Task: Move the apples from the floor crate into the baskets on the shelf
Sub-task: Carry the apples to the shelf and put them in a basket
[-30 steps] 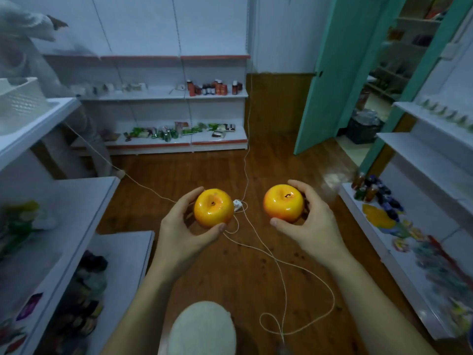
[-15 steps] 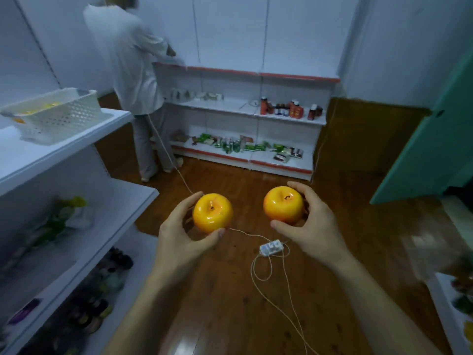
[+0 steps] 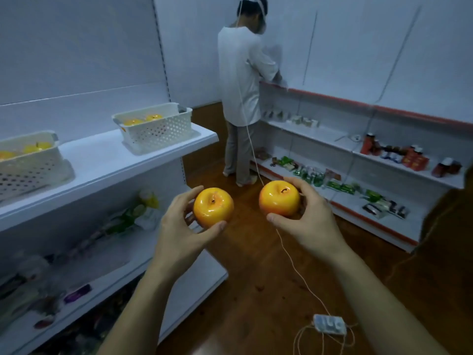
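Now the view has been swung toward the shelf [image 3: 107,160], where two baskets [image 3: 156,129] are revealed. One apple [image 3: 213,207] is clasped in the left hand [image 3: 183,233], another apple [image 3: 279,199] in the right hand [image 3: 307,217], both carried below and right of the shelf, so delivery is judged close.

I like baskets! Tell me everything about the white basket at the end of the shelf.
The white basket looks like plastic, rectangular, with small holes patterning its walls and a solid rim with handle cut-outs. It sits upright near the end of the top shelf. Yellow-orange apples lie inside. No hand touches it.
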Demonstrator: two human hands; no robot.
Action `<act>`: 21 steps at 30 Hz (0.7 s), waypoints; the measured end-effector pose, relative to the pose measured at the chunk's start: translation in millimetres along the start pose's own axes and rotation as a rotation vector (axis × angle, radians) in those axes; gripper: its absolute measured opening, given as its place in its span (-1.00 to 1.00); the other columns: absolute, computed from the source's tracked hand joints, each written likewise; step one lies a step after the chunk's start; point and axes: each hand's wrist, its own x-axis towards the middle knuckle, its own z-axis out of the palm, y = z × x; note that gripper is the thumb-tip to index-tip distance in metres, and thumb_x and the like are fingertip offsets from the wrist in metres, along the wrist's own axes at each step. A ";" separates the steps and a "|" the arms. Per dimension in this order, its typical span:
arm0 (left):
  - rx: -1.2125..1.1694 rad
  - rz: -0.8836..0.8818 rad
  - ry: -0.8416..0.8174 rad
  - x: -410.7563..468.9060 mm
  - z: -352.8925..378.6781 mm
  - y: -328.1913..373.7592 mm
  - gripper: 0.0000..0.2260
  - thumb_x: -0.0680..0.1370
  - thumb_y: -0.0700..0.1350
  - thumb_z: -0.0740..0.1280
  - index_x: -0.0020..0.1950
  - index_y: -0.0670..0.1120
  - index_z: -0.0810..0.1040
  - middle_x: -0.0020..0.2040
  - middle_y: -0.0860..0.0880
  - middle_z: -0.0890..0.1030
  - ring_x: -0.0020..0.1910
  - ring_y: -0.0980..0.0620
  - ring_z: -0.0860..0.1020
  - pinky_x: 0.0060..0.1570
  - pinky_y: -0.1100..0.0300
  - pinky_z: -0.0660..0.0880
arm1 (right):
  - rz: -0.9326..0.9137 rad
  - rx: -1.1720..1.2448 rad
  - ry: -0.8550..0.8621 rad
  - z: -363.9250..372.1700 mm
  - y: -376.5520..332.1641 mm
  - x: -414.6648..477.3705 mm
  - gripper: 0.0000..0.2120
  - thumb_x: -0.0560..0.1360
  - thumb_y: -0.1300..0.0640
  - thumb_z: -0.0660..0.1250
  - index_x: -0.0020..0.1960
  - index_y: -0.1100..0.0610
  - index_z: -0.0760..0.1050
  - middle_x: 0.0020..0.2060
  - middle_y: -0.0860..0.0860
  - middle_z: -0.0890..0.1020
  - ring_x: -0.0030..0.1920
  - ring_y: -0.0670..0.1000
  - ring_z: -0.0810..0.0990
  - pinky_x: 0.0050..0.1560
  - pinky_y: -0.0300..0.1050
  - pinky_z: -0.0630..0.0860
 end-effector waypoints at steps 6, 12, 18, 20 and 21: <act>0.079 -0.049 0.133 93.9 -15.2 -42.6 -0.23 0.28 0.30 0.51 0.44 0.15 0.40 0.31 0.14 0.51 0.27 0.18 0.51 0.22 0.07 0.56 | -0.072 0.050 -0.095 35.1 13.9 132.9 -0.20 0.29 -0.08 0.63 0.44 -0.23 0.34 0.28 -0.17 0.48 0.22 -0.08 0.54 0.21 0.06 0.58; 0.141 -0.076 0.224 181.6 -44.4 -60.6 -0.18 0.27 0.32 0.51 0.48 0.18 0.34 0.41 0.15 0.44 0.32 0.10 0.49 0.21 0.03 0.58 | -0.141 0.089 -0.184 64.2 7.8 247.6 -0.19 0.31 -0.05 0.63 0.47 -0.18 0.33 0.27 -0.16 0.48 0.22 -0.09 0.52 0.23 0.00 0.55; 0.238 -0.120 0.344 243.9 -84.9 -70.8 -0.16 0.27 0.27 0.55 0.49 0.14 0.33 0.41 0.10 0.44 0.29 0.02 0.52 0.17 0.17 0.57 | -0.274 0.100 -0.321 121.8 -13.3 355.6 -0.19 0.30 -0.11 0.61 0.45 -0.19 0.33 0.19 -0.26 0.46 0.13 -0.13 0.53 0.11 -0.03 0.62; 0.270 -0.150 0.364 267.2 -99.0 -77.1 -0.15 0.28 0.21 0.55 0.51 0.13 0.30 0.39 0.09 0.43 0.26 0.02 0.53 0.13 0.27 0.53 | -0.336 0.122 -0.376 141.9 -21.8 388.3 -0.21 0.31 -0.08 0.62 0.44 -0.16 0.34 0.21 -0.21 0.48 0.14 -0.13 0.54 0.10 -0.14 0.59; 0.295 -0.163 0.368 278.4 -106.4 -81.1 -0.14 0.28 0.20 0.56 0.52 0.14 0.29 0.37 0.09 0.42 0.26 0.03 0.53 0.12 0.31 0.50 | -0.364 0.131 -0.402 150.4 -24.9 404.6 -0.23 0.31 -0.06 0.62 0.43 -0.14 0.35 0.21 -0.20 0.49 0.14 -0.13 0.54 0.08 -0.19 0.58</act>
